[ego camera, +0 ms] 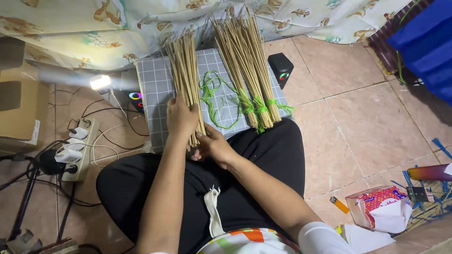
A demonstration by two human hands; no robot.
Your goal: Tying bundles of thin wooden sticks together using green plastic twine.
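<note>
1. The left hand [181, 117] wraps around a loose bundle of thin sticks [184, 70], grasping it near its lower end.
2. The right hand [213, 146] pinches the bundle's near tip from below.
3. The bundle lies on a grey checked cushion [155, 89], just beyond the person's lap.
4. To the right on the cushion lie tied stick bundles [247, 61] bound with green string [212, 94].
5. A small black speaker [281, 69] stands on the floor beside the cushion's far right corner.

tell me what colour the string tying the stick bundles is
Bright green, on the tied stick bundles; the head view shows it clearly.
</note>
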